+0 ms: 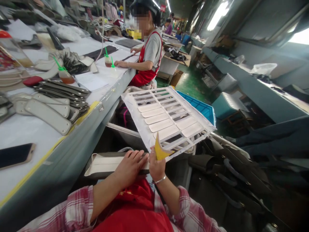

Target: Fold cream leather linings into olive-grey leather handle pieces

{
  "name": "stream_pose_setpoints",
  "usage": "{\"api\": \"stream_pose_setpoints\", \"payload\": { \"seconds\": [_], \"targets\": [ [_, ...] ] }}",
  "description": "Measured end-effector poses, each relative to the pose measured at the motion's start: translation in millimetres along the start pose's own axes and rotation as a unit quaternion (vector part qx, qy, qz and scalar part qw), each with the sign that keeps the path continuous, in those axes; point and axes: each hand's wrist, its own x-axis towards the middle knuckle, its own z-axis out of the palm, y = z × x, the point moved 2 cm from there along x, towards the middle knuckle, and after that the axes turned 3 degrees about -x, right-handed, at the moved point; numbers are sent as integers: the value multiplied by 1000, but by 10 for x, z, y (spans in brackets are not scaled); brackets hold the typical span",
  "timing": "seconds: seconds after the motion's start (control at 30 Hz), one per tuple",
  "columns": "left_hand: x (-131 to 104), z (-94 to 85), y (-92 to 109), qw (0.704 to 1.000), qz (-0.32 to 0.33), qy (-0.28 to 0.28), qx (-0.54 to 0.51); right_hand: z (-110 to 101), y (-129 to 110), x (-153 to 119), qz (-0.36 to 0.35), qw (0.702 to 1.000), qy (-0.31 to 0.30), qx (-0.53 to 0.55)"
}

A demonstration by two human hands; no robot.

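My left hand (130, 166) lies flat, fingers stretched out, on a long cream panel with a dark edge (106, 163) across my lap. The panel looks like part of a bag; its right end is hidden by my hands. My right hand (157, 167) is closed around a thin, curved yellow piece with pointed corners (161, 151), close beside the left fingertips. Just beyond it, a white slotted frame (134, 117) lies tilted over a bin. Several cream strips with rounded ends (156, 119) rest on that frame.
At left, a worktable (36, 135) bears stacked grey straps (48, 112), a phone (16, 155) and green-tipped glue bottles (65, 75). A co-worker (151, 51) sits at its far side. A blue crate (198, 104) stands behind the frame; dark bags (231, 174) are piled at right.
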Motion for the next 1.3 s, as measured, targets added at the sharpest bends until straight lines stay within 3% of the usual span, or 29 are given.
{"api": "stream_pose_setpoints", "payload": {
  "seconds": [0.1, 0.23, 0.33, 0.43, 0.47, 0.53, 0.63, 0.67, 0.73, 0.87, 0.93, 1.07, 1.2, 1.3],
  "targets": [
    [0, -27, 48, 1000, 6, 13, 19, 38, -122, -15, -75, 990, -53, -109],
    [-98, -101, 100, 998, -3, 28, 60, 65, -328, 8, -53, 975, -163, -143],
    [-422, -293, -9, 996, -45, 76, 25, 27, -466, 28, -5, 965, -233, -120],
    [-987, -489, -387, 969, -148, 177, -83, 13, -596, 69, 9, 934, -337, -122],
    [-1190, -511, -567, 942, -214, 219, -141, 28, -638, 91, 9, 915, -383, -127],
    [-1527, -444, -908, 854, -333, 249, -314, 87, -707, 141, 22, 863, -482, -148],
    [-1702, -251, -1165, 715, -363, 261, -537, 208, -773, 238, 44, 795, -560, -231],
    [-1675, -206, -1179, 686, -347, 264, -582, 251, -789, 269, 41, 779, -565, -269],
    [-1555, -167, -1150, 662, -314, 269, -625, 339, -818, 316, 9, 762, -551, -339],
    [-1310, -170, -1105, 673, -319, 254, -617, 538, -854, 342, -98, 748, -486, -441],
    [-1256, -148, -1133, 668, -326, 245, -622, 657, -844, 343, -113, 739, -460, -479],
    [-1238, -97, -1187, 670, -294, 236, -639, 953, -812, 356, -117, 732, -432, -514],
    [-1254, -100, -1162, 687, -285, 241, -624, 1275, -815, 347, -163, 725, -427, -515],
    [-1277, -96, -1115, 680, -283, 257, -625, 1477, -834, 319, -204, 725, -422, -505]
  ]
}}
